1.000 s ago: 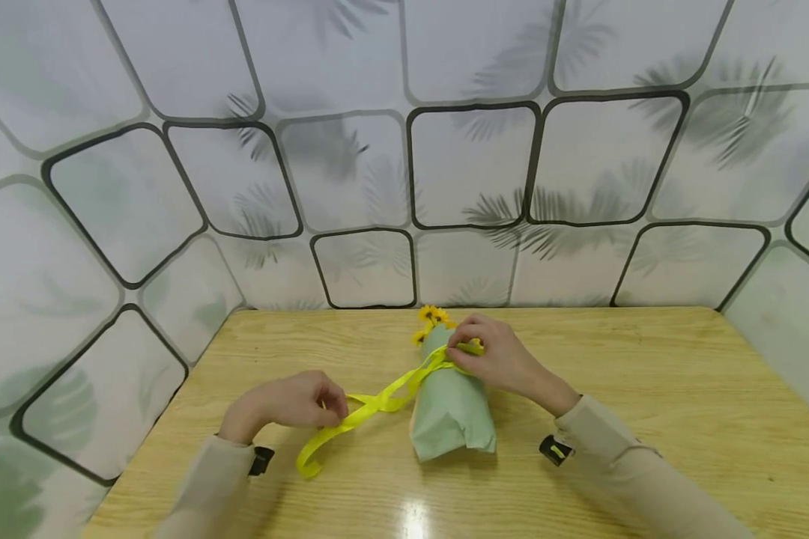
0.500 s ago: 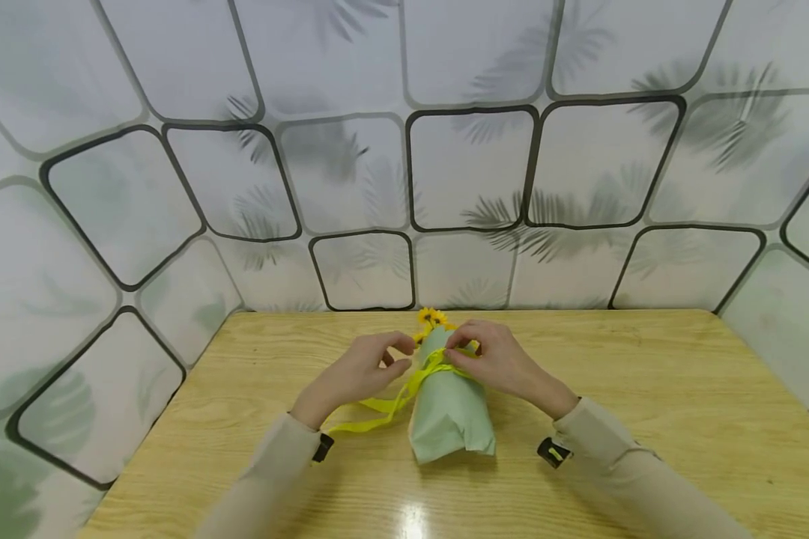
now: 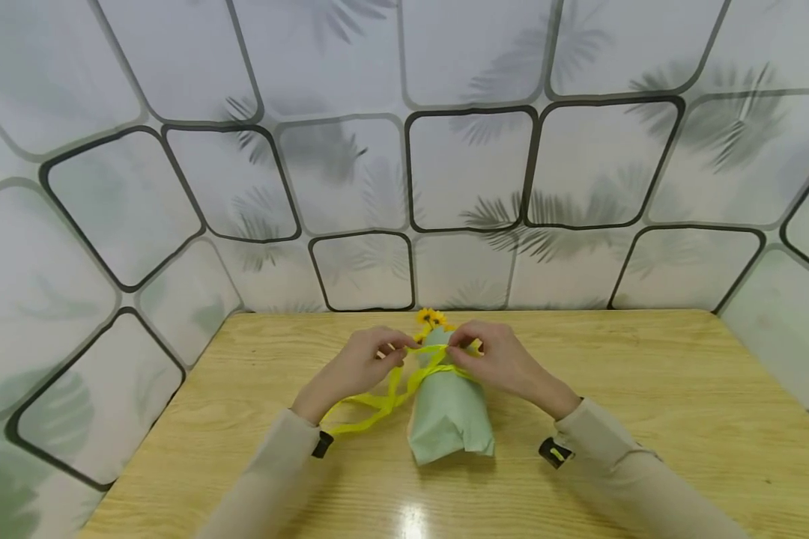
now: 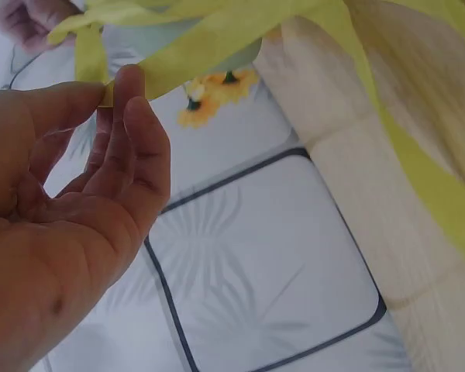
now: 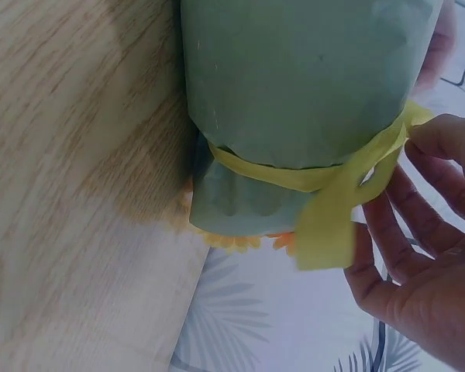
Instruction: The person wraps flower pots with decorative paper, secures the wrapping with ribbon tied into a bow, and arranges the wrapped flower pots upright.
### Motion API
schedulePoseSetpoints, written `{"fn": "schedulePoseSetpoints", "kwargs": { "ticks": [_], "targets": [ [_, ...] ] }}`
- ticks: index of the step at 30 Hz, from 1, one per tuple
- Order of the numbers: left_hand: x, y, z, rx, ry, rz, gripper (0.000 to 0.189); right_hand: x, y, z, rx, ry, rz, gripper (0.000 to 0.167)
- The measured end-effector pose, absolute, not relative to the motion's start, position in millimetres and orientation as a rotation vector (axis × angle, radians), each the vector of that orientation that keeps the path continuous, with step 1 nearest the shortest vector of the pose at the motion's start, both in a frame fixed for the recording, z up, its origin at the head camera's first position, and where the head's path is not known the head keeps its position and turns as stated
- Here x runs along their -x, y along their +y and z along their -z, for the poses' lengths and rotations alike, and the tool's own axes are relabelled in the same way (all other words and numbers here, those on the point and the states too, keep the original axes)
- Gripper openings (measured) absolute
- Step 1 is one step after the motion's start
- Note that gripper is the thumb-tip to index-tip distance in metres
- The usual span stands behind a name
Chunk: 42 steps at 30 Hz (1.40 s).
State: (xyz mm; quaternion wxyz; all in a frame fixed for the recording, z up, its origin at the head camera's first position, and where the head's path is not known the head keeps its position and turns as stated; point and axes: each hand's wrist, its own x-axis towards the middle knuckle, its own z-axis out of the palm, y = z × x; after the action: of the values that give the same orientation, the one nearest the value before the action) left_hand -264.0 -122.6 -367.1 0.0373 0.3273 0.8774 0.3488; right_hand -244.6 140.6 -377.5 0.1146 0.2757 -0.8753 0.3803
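Note:
A bouquet wrapped in pale green paper lies on the table, its yellow flowers poking out at the far end. Round its neck runs a yellow ribbon. On the left of the bouquet, my left hand pinches a stretch of the ribbon between thumb and fingertips, seen closely in the left wrist view. My right hand pinches the ribbon above the wrap, and a loose end hangs past its fingers in the right wrist view. Long ribbon tails trail down to the left.
The wooden table spreads out on both sides of the bouquet. Behind it and to the sides hangs a patterned cloth wall with leaf prints and dark outlined shapes.
My left hand has let go of the ribbon tail at the lower left, moved up and right to the bouquet, and now pinches the ribbon near the knot. The right hand has stayed.

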Motion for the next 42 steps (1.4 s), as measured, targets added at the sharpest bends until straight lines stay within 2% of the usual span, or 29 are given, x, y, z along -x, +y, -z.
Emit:
{"fn": "schedulePoseSetpoints", "kwargs": {
  "ticks": [5, 11, 17, 22, 25, 28, 32, 35, 42],
  "targets": [
    [260, -138, 353, -0.902, 2.762, -1.233, 0.016, 244, 144, 376, -0.796, -2.577, -1.127, 0.007],
    [256, -154, 339, -0.9, 2.786, -1.299, 0.014, 245, 143, 378, -0.805, -2.574, -1.146, 0.007],
    [249, -169, 336, -0.921, 2.597, -0.916, 0.012, 246, 142, 378, -0.8, -2.575, -1.129, 0.007],
    [244, -166, 336, -0.798, 2.449, -0.662, 0.004, 245, 141, 378, -0.785, -2.574, -1.121, 0.007],
    [243, -156, 333, -0.748, 2.478, -0.568, 0.016, 245, 140, 378, -0.783, -2.574, -1.118, 0.006],
    [246, -142, 336, -0.803, 2.588, -0.598, 0.022, 246, 139, 378, -0.789, -2.571, -1.12, 0.007],
    [254, -120, 346, -0.967, 2.679, -0.812, 0.015, 245, 139, 378, -0.799, -2.565, -1.139, 0.006],
    [259, -109, 355, -1.067, 2.673, -0.9, 0.019, 245, 138, 378, -0.805, -2.566, -1.143, 0.006],
    [261, -111, 361, -1.109, 2.672, -0.91, 0.024, 243, 140, 377, -0.786, -2.566, -1.137, 0.007]
  ]
}}
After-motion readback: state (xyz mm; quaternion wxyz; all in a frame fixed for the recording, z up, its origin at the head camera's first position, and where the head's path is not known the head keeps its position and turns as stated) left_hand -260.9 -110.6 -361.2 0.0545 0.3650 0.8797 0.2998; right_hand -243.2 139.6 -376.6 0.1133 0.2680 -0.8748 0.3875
